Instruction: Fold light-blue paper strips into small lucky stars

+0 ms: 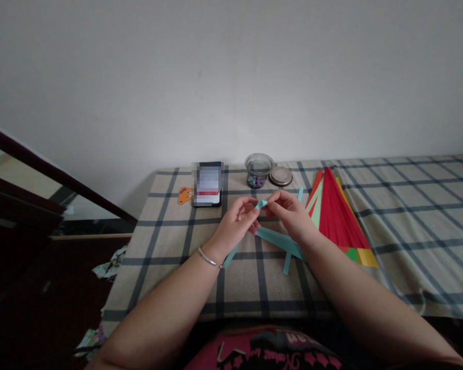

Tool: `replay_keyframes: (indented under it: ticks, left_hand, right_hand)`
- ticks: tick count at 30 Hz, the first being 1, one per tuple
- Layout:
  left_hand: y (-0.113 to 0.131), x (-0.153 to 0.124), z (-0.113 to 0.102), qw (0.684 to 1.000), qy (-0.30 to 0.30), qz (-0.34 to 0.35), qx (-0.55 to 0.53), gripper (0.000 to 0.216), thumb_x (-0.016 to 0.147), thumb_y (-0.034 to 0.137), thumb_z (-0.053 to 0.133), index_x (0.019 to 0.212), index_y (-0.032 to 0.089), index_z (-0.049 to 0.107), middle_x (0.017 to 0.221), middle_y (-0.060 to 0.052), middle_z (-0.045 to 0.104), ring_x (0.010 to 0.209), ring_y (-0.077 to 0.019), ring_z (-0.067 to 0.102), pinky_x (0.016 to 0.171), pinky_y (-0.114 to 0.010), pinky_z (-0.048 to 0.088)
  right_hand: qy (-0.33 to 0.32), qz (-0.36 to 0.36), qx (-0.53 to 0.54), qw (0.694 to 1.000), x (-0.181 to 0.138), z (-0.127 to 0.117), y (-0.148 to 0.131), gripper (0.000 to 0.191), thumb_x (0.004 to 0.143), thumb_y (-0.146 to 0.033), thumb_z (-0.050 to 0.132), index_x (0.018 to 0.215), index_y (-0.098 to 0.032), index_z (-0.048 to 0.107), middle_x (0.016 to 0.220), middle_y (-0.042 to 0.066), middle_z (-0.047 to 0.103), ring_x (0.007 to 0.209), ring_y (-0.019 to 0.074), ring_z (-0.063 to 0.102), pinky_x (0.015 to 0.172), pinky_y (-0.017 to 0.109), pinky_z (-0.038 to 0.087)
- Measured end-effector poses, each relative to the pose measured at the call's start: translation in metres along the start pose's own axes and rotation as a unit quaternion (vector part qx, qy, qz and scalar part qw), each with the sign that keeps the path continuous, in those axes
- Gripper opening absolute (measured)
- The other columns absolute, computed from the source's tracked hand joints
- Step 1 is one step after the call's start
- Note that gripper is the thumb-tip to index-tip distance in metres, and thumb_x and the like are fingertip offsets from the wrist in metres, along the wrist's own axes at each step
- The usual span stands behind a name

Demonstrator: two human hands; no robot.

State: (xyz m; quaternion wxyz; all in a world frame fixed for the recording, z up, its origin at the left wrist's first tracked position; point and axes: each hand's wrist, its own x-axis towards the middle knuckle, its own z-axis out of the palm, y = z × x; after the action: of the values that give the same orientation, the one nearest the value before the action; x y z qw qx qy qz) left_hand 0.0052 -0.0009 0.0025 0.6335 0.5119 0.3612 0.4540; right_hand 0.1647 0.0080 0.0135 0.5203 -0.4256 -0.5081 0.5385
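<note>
Through the head camera I see a plain pale wall (231, 77) filling the back, and below it the counter (416, 231), spread with a checked cloth. On its right side lies a fan of paper strips (341, 216), red on top, with green, yellow and orange showing from beneath, all flat and unfolded. Pale blue strips (278, 239) lie loosely near my hands, some running under the right arm. My left hand (239, 218) and right hand (291, 216) meet above the cloth, and the grip of each is narrow, thumb and fingers pinching a blue piece between them. Beyond the left one lies a phone-like device (208, 182), its screen blurred; beyond the right stand a clear tub (259, 163) and, just beside it, a round lid (281, 176), so the tub is open. Small purple and blue pieces (256, 181) cover its bottom, too small for me to identify. The smallest thing in hand is the blue folded end (262, 204), held between the fingertips: I judge this piece to be at an early fold, while the loose blue strips and the whole fan are left unworked
</note>
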Motion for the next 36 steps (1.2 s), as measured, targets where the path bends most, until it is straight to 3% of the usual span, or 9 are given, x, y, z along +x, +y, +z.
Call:
replay_keyframes:
  ticks: [2,8,13,17,25,31,36]
  left_hand:
    - [0.0002,-0.0002,0.0010,1.000,0.006,0.006,0.025,0.044,0.076,0.046,0.069,0.105,0.018,0.052,0.087,0.000,0.058,0.059,-0.0084,0.059,0.048,-0.020,0.047]
    - [0.0020,-0.0003,0.0003,0.996,0.012,0.021,0.091,0.039,0.077,0.047,0.068,0.098,0.017,0.055,0.076,0.002,0.056,0.051,-0.0061,0.052,0.045,-0.018,0.041]
    - [0.0009,0.0007,-0.0030,0.980,0.044,0.079,0.176,0.025,0.082,0.038,0.064,0.095,0.017,0.061,0.084,-0.004,0.063,0.071,-0.0129,0.060,0.062,-0.024,0.048]
    - [-0.0014,0.0019,-0.0050,0.973,0.056,0.104,0.200,0.021,0.084,0.034,0.062,0.095,0.017,0.063,0.093,-0.005,0.067,0.082,-0.0158,0.062,0.074,-0.027,0.049]
    - [-0.0008,0.0009,-0.0032,0.972,0.068,0.116,0.194,0.021,0.084,0.035,0.061,0.096,0.018,0.065,0.094,-0.005,0.069,0.082,-0.0165,0.064,0.073,-0.028,0.050]
    - [0.0026,-0.0003,-0.0029,0.965,0.066,0.125,0.222,0.018,0.084,0.032,0.061,0.093,0.018,0.067,0.089,-0.005,0.069,0.078,-0.0164,0.062,0.069,-0.027,0.049]
    - [0.0026,0.0000,-0.0037,0.956,0.078,0.146,0.241,0.016,0.083,0.029,0.062,0.094,0.018,0.067,0.093,-0.006,0.068,0.084,-0.0173,0.061,0.076,-0.029,0.049]
  right_hand:
    - [-0.016,-0.004,-0.031,0.999,-0.0006,0.0009,0.0026,0.030,0.068,-0.044,0.071,0.068,-0.021,0.052,0.062,-0.003,0.057,0.057,0.0110,0.053,0.059,0.026,0.045]
    - [-0.035,-0.010,-0.091,0.995,-0.0032,0.0033,0.0039,0.024,0.073,-0.040,0.066,0.070,-0.021,0.052,0.062,-0.003,0.054,0.057,0.0111,0.051,0.057,0.026,0.041]
    - [-0.043,-0.003,-0.114,0.993,-0.0045,0.0041,0.0023,0.024,0.074,-0.040,0.066,0.071,-0.021,0.053,0.059,-0.004,0.053,0.054,0.0107,0.048,0.052,0.025,0.037]
    - [-0.044,0.025,-0.089,0.995,-0.0048,0.0060,0.0009,0.029,0.071,-0.045,0.068,0.070,-0.020,0.053,0.056,-0.004,0.053,0.052,0.0105,0.047,0.050,0.024,0.035]
    - [-0.043,0.078,0.010,0.996,-0.0044,0.0078,0.0028,0.040,0.063,-0.053,0.073,0.065,-0.020,0.050,0.057,-0.004,0.057,0.052,0.0105,0.051,0.053,0.025,0.040]
    - [-0.049,0.037,-0.042,0.997,-0.0034,0.0066,0.0045,0.041,0.067,-0.058,0.070,0.069,-0.021,0.052,0.056,-0.005,0.051,0.051,0.0100,0.046,0.050,0.025,0.036]
    - [-0.040,0.017,-0.070,0.997,-0.0036,0.0057,0.0066,0.037,0.072,-0.055,0.068,0.071,-0.020,0.055,0.057,-0.005,0.051,0.053,0.0106,0.046,0.051,0.025,0.037]
